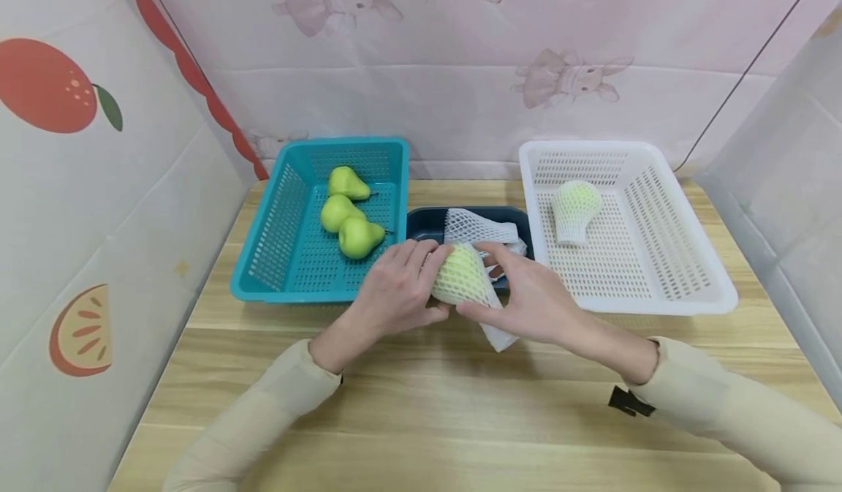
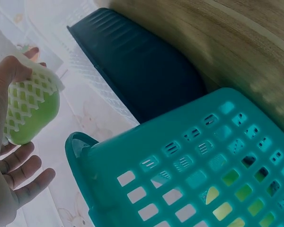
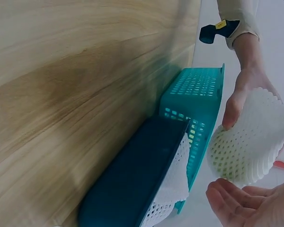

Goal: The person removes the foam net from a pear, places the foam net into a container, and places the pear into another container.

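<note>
Over the dark tray, a green pear sits partly inside a white foam net sleeve; the sleeve's loose end hangs toward the front. My left hand grips the pear from the left, and its thumb presses on the mesh in the left wrist view. From the other side my right hand holds the netted part between thumb and fingers. In the left wrist view, the bare lower end of the pear shows below the mesh. The right wrist view has the net covering most of the fruit.
At left stands a teal basket with several bare pears. The dark blue tray in the middle carries more foam nets. A white basket at right holds one netted pear. Walls border the wooden table.
</note>
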Motion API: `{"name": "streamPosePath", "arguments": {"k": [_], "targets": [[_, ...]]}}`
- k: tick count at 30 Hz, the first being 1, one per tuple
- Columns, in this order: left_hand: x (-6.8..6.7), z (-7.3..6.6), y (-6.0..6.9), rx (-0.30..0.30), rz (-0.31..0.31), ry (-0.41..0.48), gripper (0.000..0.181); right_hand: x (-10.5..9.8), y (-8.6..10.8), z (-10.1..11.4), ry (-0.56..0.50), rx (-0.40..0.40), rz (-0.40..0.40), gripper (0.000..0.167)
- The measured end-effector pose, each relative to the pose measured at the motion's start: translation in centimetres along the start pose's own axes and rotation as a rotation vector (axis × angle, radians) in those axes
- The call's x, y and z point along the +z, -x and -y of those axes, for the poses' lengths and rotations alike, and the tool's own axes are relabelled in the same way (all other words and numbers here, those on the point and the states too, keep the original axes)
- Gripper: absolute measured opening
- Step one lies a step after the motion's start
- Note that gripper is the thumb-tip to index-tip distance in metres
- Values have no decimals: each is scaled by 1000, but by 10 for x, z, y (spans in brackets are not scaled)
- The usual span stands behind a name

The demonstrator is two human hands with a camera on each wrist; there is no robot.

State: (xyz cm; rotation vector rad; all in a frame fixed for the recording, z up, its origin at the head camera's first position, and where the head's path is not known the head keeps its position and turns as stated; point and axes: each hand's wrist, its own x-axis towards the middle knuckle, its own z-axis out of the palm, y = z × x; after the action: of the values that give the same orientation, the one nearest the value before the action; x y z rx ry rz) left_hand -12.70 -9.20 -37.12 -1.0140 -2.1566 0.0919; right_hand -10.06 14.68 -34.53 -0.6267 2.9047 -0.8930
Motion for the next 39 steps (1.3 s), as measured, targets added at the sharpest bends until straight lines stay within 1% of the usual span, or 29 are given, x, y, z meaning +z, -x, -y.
{"name": "streamPosePath", "arguments": {"k": [4, 8, 11, 14, 17, 21, 25, 31, 35, 39], "targets": [[0, -1, 0, 11, -9, -9, 85, 1, -3, 4, 44, 15, -14, 91], [-1, -2, -1, 19, -17, -18, 87, 2, -7, 6, 79, 40, 2, 94], [0, -3, -1, 23, -24, -20, 88, 3, -10, 7, 75, 45, 20, 95], [0, -3, -1, 25, -32, -18, 86, 2, -13, 5, 45, 33, 24, 92], [0, -3, -1, 24, -41, 4, 81, 0, -15, 1, 25, 8, 17, 87], [0, -2, 1, 33, -41, 65, 81, -4, -16, -4, 28, -14, 16, 84], [-2, 2, 4, 63, -11, 124, 84, -7, -16, -7, 32, -32, 26, 83], [-8, 10, 4, 129, 43, 161, 72, -11, -13, -8, 38, -40, 46, 82], [-10, 14, 3, 164, 51, 161, 69, -12, -12, -9, 41, -57, 52, 81], [-12, 17, 1, 198, 49, 164, 69, -13, -12, -9, 47, -92, 58, 81]]}}
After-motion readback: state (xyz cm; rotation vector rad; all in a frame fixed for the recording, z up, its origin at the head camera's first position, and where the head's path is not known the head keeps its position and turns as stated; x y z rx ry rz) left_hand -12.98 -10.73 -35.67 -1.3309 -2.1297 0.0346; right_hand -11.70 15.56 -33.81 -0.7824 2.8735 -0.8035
